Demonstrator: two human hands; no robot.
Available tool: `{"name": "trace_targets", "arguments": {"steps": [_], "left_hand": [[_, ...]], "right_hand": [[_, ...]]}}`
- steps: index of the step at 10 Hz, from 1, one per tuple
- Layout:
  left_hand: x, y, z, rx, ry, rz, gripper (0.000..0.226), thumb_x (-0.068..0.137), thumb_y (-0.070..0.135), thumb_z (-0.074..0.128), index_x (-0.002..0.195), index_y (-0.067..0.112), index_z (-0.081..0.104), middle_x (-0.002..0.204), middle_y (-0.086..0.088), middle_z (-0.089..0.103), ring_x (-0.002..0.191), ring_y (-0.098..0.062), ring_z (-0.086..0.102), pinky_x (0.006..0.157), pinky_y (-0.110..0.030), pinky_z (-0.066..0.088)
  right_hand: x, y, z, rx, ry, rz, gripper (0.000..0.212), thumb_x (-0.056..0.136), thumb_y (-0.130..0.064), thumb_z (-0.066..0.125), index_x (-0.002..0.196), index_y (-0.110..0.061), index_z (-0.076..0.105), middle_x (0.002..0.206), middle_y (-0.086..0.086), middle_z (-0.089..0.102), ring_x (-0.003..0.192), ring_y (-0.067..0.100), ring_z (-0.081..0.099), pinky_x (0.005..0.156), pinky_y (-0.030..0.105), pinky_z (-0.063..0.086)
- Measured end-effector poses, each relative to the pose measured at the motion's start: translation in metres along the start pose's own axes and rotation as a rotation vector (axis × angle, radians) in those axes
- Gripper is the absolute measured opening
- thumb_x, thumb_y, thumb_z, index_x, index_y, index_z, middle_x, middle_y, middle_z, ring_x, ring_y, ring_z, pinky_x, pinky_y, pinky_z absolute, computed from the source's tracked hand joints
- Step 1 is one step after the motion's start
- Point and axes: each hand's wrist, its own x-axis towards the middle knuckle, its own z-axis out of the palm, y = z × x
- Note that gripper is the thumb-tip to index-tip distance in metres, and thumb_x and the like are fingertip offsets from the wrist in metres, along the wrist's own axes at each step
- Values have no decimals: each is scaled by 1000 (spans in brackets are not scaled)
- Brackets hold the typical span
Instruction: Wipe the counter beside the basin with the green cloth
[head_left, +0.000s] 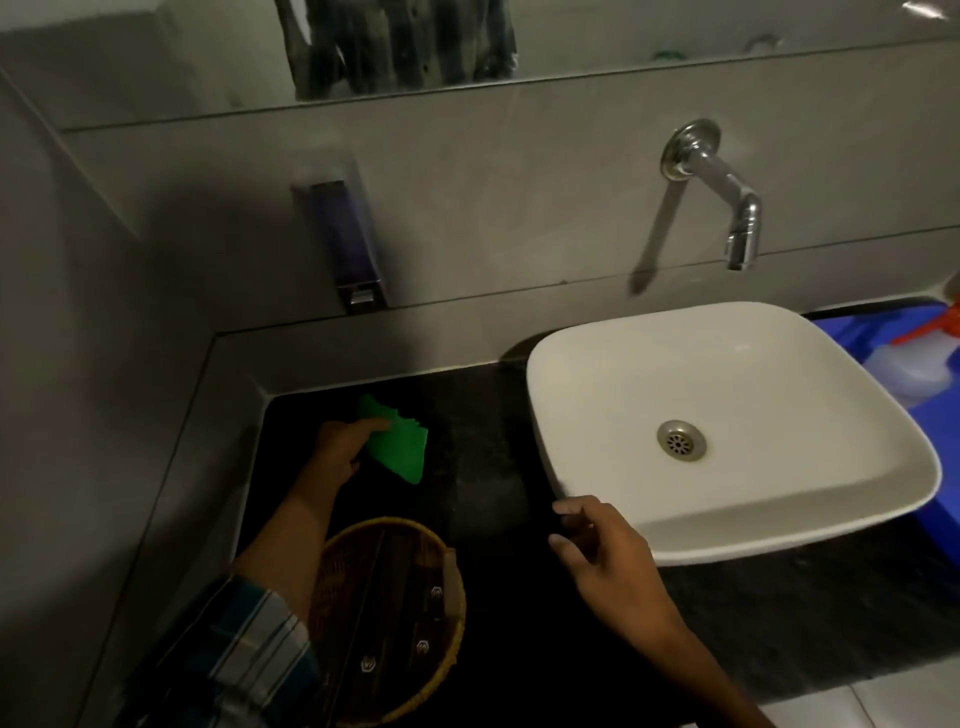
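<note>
Dim bathroom, grey tiled walls, and a black stone counter (483, 467) running under them — that was your stage. Far left, your left hand (340, 449) was down on the green cloth (400, 447), fingers pressing its near edge flat to the stone rather than bunching it, which I'd read as a wiping hold: palm weight on top so the cloth drags across the surface. The cloth sat in the back left corner of the counter, well clear of the basin. Just below your forearm stood a round woven basket (452, 649), holding what looked like dark wrapped packets with small pale logos; too dark to say more. Moving across, your right hand (605, 558) hovered loose and half curled, gripping nothing, just beside the front left corner of the white basin (597, 395), likely for balance. The basin was empty, drain bare, the wall spout (740, 228) above it showing no water. Beyond it, a blue tub (930, 441) held a pale spray bottle (904, 369).
</note>
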Motion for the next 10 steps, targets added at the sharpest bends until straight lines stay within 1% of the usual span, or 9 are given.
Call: {"name": "trace_targets", "arguments": {"steps": [2,3,4,5,6,7,8,9,10], "left_hand": [[-102,50,82,130,-96,241,29,79,26,73,104,19,61,102,-3,66,85,-17,62,55,-29,54],[-153,55,132,79,-181,308,28,77,23,73,104,21,65,99,-1,71,85,-18,68,49,-27,55],[-211,46,217,57,-459,325,32,75,19,75,107,20,69,100,-5,77,83,-20,74,56,-28,57],[-242,26,313,90,-571,351,41,78,16,75,117,15,62,106,-9,74,89,-24,74,66,-36,61],[-270,5,411,197,-454,425,54,77,16,75,125,18,49,99,-9,71,91,-28,71,78,-43,60],[-298,-26,504,387,-363,693,50,81,21,68,123,23,40,104,-10,71,98,-34,66,85,-41,51],[-320,-48,563,621,-494,836,41,89,26,58,128,22,46,119,-14,65,111,-35,58,91,-41,43],[-327,-69,603,842,-592,860,41,96,34,47,134,18,45,127,-20,59,118,-39,53,96,-45,40],[-329,-100,629,1238,-650,842,51,100,42,33,131,6,51,141,-26,46,133,-41,38,108,-50,31]], "right_hand": [[29,-10,-60,188,103,-36,8,91,-17,63,93,-23,67,81,-6,71,76,9,67,77,35,59],[46,-2,-110,256,112,16,15,90,-35,65,102,-26,65,88,-7,71,84,11,69,79,40,60],[70,27,-187,567,-83,148,60,70,-62,67,120,-30,55,107,1,72,98,19,71,73,32,61],[86,75,-258,694,73,126,54,72,-31,82,118,-25,55,97,9,78,88,22,76,68,28,62],[85,126,-325,519,285,147,47,79,-15,79,113,-27,50,87,6,75,74,17,75,63,27,61],[89,184,-388,270,430,171,34,84,-6,72,97,-28,49,77,6,66,63,19,63,63,39,55],[88,223,-439,120,469,250,25,86,-2,66,87,-25,56,84,10,65,74,22,58,73,49,53],[85,255,-468,-41,496,316,18,86,1,60,95,-15,62,98,12,68,86,22,59,79,41,48],[85,293,-470,-374,240,504,33,91,-7,51,120,-17,64,130,13,62,114,27,58,98,35,43]]}}
